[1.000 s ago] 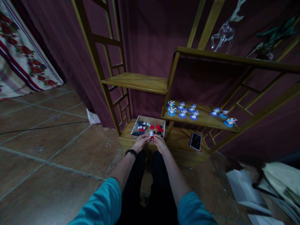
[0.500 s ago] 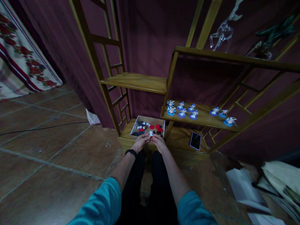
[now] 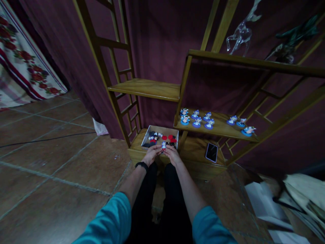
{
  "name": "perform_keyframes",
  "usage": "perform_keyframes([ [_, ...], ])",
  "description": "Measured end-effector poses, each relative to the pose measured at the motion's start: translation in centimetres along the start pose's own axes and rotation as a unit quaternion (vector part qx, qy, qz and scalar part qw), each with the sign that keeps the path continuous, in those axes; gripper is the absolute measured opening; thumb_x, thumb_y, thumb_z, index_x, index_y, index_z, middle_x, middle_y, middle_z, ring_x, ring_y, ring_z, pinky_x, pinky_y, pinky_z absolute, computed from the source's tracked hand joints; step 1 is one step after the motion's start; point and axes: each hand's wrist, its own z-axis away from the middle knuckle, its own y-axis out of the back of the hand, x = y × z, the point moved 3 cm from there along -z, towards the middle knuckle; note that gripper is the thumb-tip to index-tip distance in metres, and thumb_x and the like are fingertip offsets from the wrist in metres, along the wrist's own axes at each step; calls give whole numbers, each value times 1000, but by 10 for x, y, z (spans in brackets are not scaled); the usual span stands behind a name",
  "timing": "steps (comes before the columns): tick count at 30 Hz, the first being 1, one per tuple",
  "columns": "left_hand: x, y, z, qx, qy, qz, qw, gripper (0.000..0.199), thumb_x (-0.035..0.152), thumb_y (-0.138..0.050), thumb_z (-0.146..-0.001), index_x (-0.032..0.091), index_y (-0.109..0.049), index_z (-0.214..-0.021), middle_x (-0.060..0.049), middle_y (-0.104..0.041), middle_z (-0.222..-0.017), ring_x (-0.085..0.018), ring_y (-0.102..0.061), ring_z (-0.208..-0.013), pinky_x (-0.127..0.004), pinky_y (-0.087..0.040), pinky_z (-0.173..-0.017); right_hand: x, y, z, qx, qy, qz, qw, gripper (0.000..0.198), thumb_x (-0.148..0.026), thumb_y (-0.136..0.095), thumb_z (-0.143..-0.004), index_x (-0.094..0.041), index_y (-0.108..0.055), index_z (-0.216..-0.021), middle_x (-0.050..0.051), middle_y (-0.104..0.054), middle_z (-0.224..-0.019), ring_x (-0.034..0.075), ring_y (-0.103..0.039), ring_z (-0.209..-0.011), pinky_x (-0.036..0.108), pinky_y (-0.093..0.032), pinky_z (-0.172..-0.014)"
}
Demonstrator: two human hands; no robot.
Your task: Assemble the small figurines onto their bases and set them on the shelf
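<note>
A small white-and-purple figurine (image 3: 164, 145) with red at its base is held between my two hands, over the near edge of an open cardboard box (image 3: 176, 135). My left hand (image 3: 152, 153) is closed on its left side, and my right hand (image 3: 172, 153) grips it from the right. Inside the box lie dark pieces and small figures at the left, with red discs (image 3: 170, 137) and darker pieces at the right. My fingers and the figurine hide part of the box's near side.
Several figurines on purple or blue bases (image 3: 209, 124) stand on the wooden shelf (image 3: 220, 127) at the right. A phone (image 3: 211, 152) lies on the lower board. Higher up stands a clear glass deer (image 3: 240, 36). White packaging (image 3: 266, 203) is on the floor at the right.
The figurine looks slightly more upright between my fingers, with its red base lower. My hands stay in nearly the same place, and the view has shifted very slightly.
</note>
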Motion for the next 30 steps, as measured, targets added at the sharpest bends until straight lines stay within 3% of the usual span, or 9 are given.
perform_keyframes([
  [7,-1,0,-1,-4,-14,13,1000,27,10,-76,-57,11,-67,-83,-6,-67,-71,-10,-61,-63,-20,-45,-62,-1,-2,0,-44,14,14,999,30,-19,-71,-59,-19,-64,-89,4,-68,-93,18,-63,-90,37,-45,-88],
  [22,0,0,2,16,-18,6,1000,22,9,-73,-60,13,-68,-80,-4,-66,-69,-9,-59,-60,-20,-46,-59,1,0,-1,-29,25,23,999,36,-17,-70,-58,-20,-62,-93,5,-68,-96,19,-62,-92,39,-45,-88],
  [30,0,-1,2,19,-22,9,1000,21,9,-72,-60,12,-67,-80,-4,-65,-69,-9,-59,-59,-20,-46,-58,2,4,-5,-17,19,13,1000,30,-19,-69,-60,-19,-63,-89,5,-67,-96,19,-62,-93,38,-45,-88],
])
